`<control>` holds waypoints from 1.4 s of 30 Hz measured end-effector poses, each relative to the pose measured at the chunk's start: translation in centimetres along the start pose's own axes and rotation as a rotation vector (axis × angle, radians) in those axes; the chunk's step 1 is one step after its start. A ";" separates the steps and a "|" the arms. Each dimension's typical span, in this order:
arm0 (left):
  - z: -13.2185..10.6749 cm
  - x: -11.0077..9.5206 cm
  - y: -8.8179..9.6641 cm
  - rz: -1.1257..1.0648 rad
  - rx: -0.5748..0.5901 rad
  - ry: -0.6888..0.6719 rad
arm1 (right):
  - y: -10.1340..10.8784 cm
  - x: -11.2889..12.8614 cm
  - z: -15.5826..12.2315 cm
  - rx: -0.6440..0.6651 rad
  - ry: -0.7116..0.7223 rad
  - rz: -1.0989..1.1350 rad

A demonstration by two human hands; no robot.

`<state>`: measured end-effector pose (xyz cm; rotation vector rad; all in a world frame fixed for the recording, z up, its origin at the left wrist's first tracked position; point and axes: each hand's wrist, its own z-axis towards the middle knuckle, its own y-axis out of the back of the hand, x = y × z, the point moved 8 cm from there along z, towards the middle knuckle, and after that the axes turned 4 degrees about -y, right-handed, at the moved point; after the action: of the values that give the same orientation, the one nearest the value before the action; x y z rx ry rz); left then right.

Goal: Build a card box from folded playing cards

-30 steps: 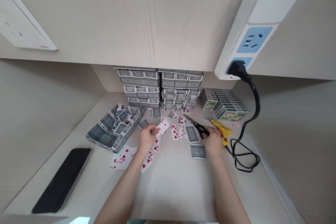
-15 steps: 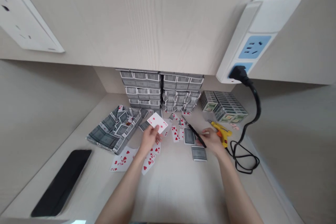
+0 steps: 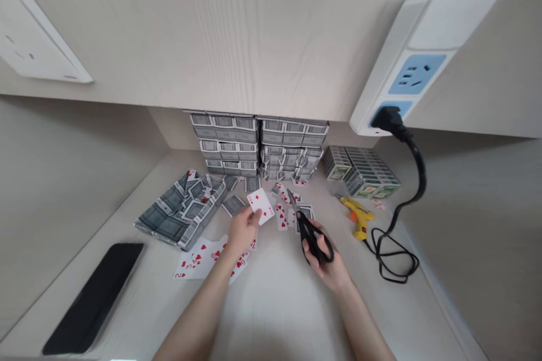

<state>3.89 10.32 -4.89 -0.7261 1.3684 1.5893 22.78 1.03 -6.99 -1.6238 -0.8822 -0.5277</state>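
Between thumb and fingers, my left hand (image 3: 244, 231) pinches a playing card (image 3: 259, 206), the two of diamonds, face up above the desk. My right hand (image 3: 324, 259) grips black-handled scissors (image 3: 312, 237), fingers in the loops, blades pointing up and to the left toward the card. The blades look closed together. Under and behind the scissors lie loose cards and cut pieces (image 3: 281, 216), some showing hearts. A spread of heart cards (image 3: 197, 259) lies partly hidden beneath my left forearm.
A tray made of cards (image 3: 169, 220) holds card pieces at left, with a black phone (image 3: 95, 296) in front. Stacked card-covered boxes (image 3: 228, 146) stand at the back, card packs (image 3: 364, 172) beside them. A yellow glue gun (image 3: 358, 215) and a power strip (image 3: 406, 67) are at right.
My right hand has lifted the scissors and turned them upright, fingers now through the handles. My left hand has tilted the two of diamonds and shifted it slightly right.
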 end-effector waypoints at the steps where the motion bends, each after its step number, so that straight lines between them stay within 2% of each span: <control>1: 0.3 -0.3 0.5 0.128 -0.028 -0.066 | 0.0 0.1 0.1 0.012 0.014 -0.014; 5: 3.1 0.0 1.6 0.438 -0.098 -0.155 | 0.4 -0.4 0.6 0.033 0.006 -0.012; 7: 5.1 0.4 1.5 0.528 -0.076 -0.166 | 0.3 -0.8 0.6 0.054 -0.005 -0.016; 10: 7.8 1.7 0.9 0.642 0.023 -0.123 | 0.0 -0.9 0.4 0.081 0.009 -0.016; 13: 8.7 2.6 0.6 0.702 0.077 -0.064 | 0.0 -0.6 0.1 0.076 0.031 -0.004; 17: 7.1 2.1 -0.2 0.730 0.129 -0.049 | 0.3 -0.1 -0.2 0.048 0.073 0.029; 22: 2.8 0.1 -2.4 0.763 0.306 -0.133 | 0.6 0.4 -0.3 0.015 0.084 0.053; 26: -0.4 -1.2 -2.8 0.727 0.319 -0.175 | 0.8 0.6 -0.5 -0.021 0.086 0.061; 29: -2.5 -3.0 -3.0 0.613 0.365 -0.228 | 1.3 0.9 -0.6 -0.060 0.095 0.066; 31: -3.5 -4.5 -2.5 0.519 0.338 -0.243 | 1.5 1.0 -0.6 -0.082 0.093 0.073; 33: -4.0 -5.4 -1.9 0.415 0.310 -0.197 | 1.5 1.2 -0.7 -0.076 0.108 0.055; 34: -4.1 -5.3 -1.6 0.362 0.302 -0.128 | 1.3 1.3 -0.8 -0.059 0.121 0.034; 38: -3.4 -4.2 -0.9 0.156 0.257 0.113 | -0.2 1.2 -1.3 0.043 0.152 -0.012; 42: -1.6 -2.7 -0.8 -0.043 0.140 0.193 | -1.2 0.4 -1.4 0.115 0.083 0.026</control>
<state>5.54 8.09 -3.28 -0.8349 1.5761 1.4024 22.26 -0.12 -5.57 -1.4968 -0.8146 -0.5138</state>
